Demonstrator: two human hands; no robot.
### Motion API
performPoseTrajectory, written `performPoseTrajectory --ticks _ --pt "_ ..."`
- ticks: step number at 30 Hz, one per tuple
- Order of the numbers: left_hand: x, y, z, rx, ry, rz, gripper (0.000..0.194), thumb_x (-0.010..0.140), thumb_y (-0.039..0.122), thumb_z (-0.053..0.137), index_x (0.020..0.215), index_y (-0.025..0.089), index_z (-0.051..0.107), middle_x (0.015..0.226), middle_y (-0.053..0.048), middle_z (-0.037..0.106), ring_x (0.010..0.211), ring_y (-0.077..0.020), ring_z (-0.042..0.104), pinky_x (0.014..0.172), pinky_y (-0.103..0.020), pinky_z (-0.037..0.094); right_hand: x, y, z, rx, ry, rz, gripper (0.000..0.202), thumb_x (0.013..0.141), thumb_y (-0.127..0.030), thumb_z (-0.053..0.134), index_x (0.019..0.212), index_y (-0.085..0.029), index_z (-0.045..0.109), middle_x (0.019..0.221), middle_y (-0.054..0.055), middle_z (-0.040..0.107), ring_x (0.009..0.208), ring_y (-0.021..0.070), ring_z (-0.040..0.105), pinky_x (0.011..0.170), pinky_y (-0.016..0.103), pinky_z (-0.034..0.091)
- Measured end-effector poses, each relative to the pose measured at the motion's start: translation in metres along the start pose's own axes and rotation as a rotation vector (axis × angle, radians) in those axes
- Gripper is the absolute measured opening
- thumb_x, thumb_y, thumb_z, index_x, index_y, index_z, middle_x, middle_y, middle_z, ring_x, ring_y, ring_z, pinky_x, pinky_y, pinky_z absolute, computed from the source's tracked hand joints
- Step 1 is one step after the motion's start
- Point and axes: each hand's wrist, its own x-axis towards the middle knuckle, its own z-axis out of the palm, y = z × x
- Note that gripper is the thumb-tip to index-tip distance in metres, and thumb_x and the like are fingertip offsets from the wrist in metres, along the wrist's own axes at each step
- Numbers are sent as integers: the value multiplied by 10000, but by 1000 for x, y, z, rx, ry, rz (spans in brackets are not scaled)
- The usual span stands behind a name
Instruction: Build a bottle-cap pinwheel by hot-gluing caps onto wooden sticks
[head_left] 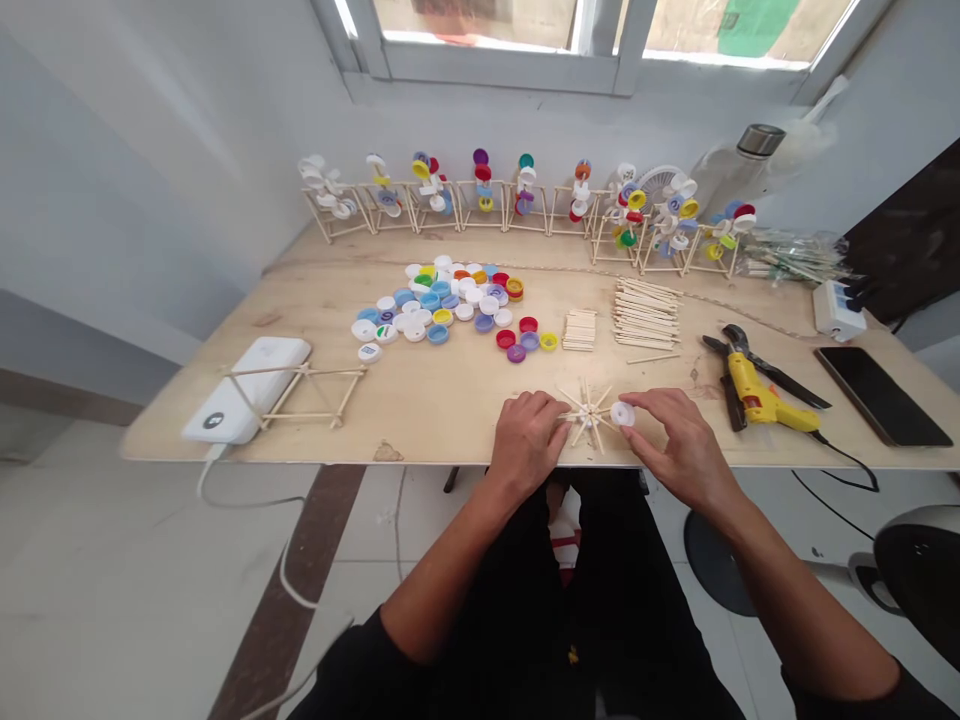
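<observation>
Near the table's front edge lies a star-shaped wheel of wooden sticks, its spokes spreading from a whitish middle. My left hand is closed on a spoke at the wheel's left side. A white bottle cap is pinched between thumb and forefinger of my right hand, at the tip of a right-hand spoke; whether cap and stick touch I cannot tell. Beyond my hands lie a loose heap of coloured bottle caps, a small stack of short sticks and a larger stack of longer sticks.
A yellow glue gun lies beside black-handled pliers on the right, with a phone farther out. At left, a stick frame leans by a white power bank. Finished-looking cap wheels on stick stands line the wall.
</observation>
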Motion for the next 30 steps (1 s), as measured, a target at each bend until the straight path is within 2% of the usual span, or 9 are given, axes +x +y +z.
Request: performPoseTrajectory --ticks 13,30 --pt "3 -5 5 -20 12 39 169 876 259 481 877 205 642 778 -54 602 764 -205 495 712 -348 323 23 -1 15 -164 -157 -123 189 863 -238 539 1037 -190 594 955 84 629 915 243 516 767 385 392" --pt "2 -6 6 -7 8 48 178 880 249 465 870 210 639 752 -51 594 743 -204 489 709 -350 317 30 -10 17 -254 -199 -157 126 867 -224 530 962 -183 602 884 76 610 880 239 499 772 384 353"
